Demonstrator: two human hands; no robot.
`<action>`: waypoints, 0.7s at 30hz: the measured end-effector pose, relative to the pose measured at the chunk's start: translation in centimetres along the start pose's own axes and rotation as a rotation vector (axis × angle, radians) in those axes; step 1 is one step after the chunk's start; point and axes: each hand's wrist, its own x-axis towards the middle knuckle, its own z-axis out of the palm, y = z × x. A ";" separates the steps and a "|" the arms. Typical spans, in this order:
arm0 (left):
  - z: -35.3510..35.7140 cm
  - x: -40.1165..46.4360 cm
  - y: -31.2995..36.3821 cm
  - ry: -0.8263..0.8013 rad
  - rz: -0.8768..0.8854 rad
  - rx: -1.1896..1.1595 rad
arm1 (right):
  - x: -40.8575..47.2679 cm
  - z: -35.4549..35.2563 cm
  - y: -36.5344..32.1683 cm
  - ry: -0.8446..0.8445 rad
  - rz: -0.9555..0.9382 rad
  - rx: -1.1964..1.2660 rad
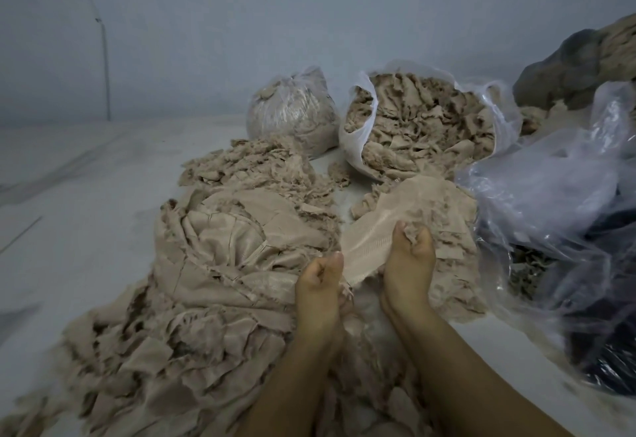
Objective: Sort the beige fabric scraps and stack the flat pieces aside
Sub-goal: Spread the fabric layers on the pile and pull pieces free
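Beige mesh, a single long strip [364,247], is stretched between both hands near the front middle of the pale surface [86,195]. The left hand [318,282] pinches its near end under the thumb with the other fingers curled; the right hand [409,251] grips the far end together with a clump of frayed bits.

That extra clump is the first risk: laid down as it is, ragged crumbs would likely travel with the flat piece and spoil the stack. The weave looks loose and fraying, so a hard pull to smooth it could probably tear or distort it.

Just left lies the heap of larger flat pieces [213,264], touching a shredded pile [258,168] behind it; the two could easily mix. To the right a loose mound [444,230] abuts a crinkled plastic sheet [550,189]. Towards the back edge, an open bag [423,120] brims with scraps beside a tied bag [292,109] and may spill.
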 end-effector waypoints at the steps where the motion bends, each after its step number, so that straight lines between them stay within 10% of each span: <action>1: -0.4 0.2 0.5 0.024 -0.010 -0.054 | 0.6 -0.1 -0.4 0.043 -0.004 0.026; 5: -3.2 0.9 2.0 0.090 0.053 0.056 | 4.7 -0.3 -3.0 0.041 -0.162 -0.133; 15: -5.1 0.9 2.6 -0.408 0.014 0.789 | 10.7 -4.1 -6.1 0.096 -0.282 -0.819; 21: -7.5 1.8 5.8 -0.496 0.208 1.182 | 5.0 -3.6 -4.5 -0.305 -0.509 -0.880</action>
